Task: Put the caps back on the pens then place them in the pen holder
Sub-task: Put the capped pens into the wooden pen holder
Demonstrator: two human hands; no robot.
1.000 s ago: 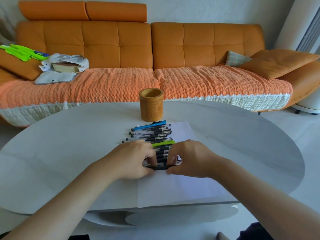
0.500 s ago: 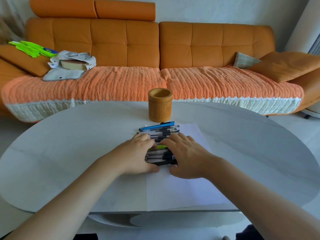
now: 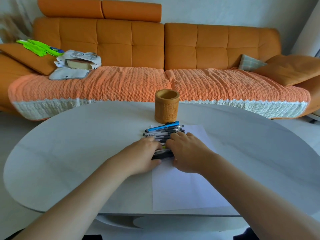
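Before an orange sofa (image 3: 131,49), a grey counter (image 3: 78,153) carries a sheet (image 3: 181,191), pen holder (image 3: 166,108) and pens (image 3: 164,133).
White sheet lies at the near edge, and the wooden pen holder stands upright just beyond it. Pens lie side by side on the sheet, blue pen (image 3: 162,127) farthest. Left hand (image 3: 143,153) and right hand (image 3: 187,151) rest flat on the nearer pens, fingers stretched, gripping none.

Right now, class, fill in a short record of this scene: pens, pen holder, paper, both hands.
pens: side by side in a row on the paper, blue pen farthest
pen holder: upright beyond the row, no pens seen inside
paper: flat on the table
left hand: rests on the pens
right hand: rests on the pens
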